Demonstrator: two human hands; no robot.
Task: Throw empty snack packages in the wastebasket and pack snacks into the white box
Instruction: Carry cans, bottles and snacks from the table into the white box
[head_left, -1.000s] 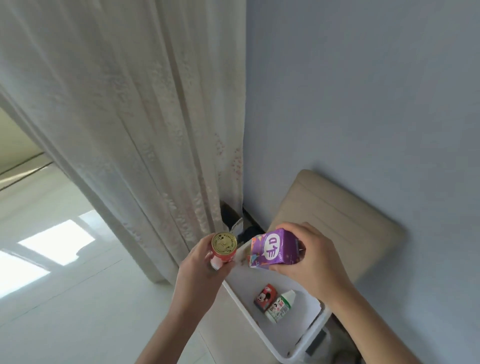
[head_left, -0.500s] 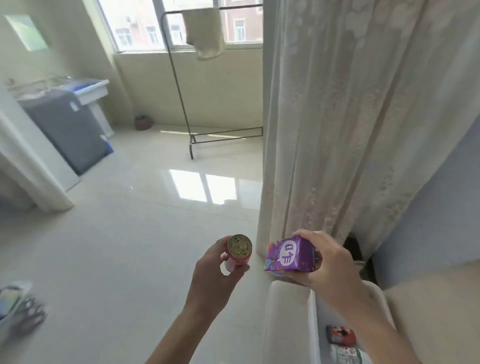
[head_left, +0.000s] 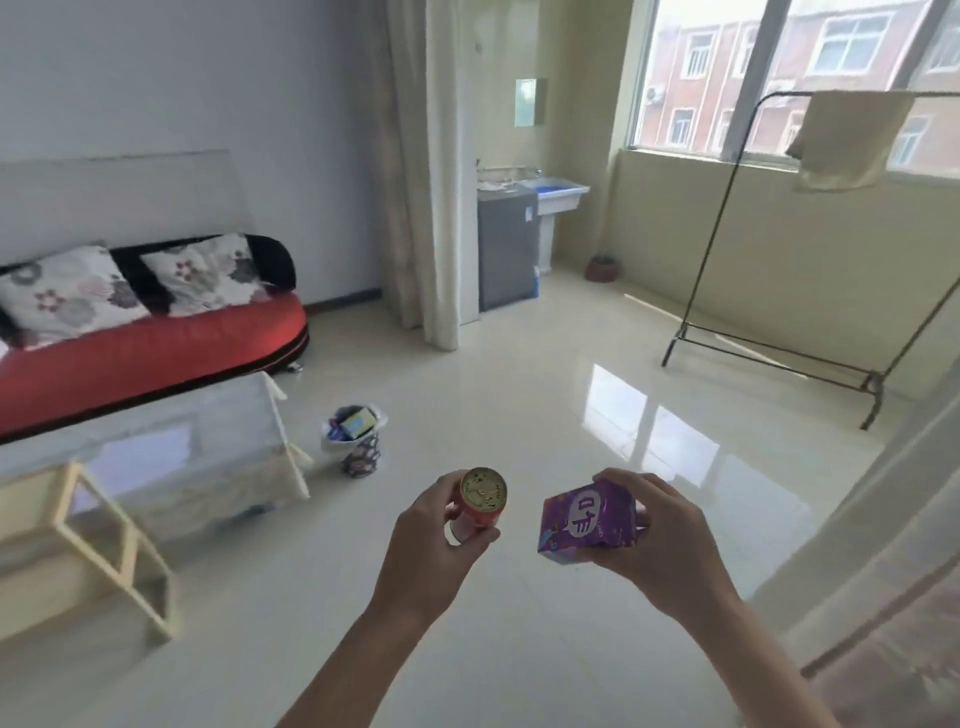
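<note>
Head view has swung from the white box to a patterned, bag-lined wastebasket (head_left: 358, 448) ahead; left hand (head_left: 434, 540) fingers (head_left: 448, 493) still clasp a red gold-topped can (head_left: 482, 498), right hand (head_left: 670, 535) a purple cardboard carton (head_left: 589, 522), so both probably empties

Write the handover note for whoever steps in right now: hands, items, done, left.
Left hand grips a small red can; right hand holds a purple carton.
Wastebasket stands on the floor by the glass table, with packages already in it.
White box is not in view.
Left: whether can and carton are empty cannot be told; bin them or box them accordingly.
</note>
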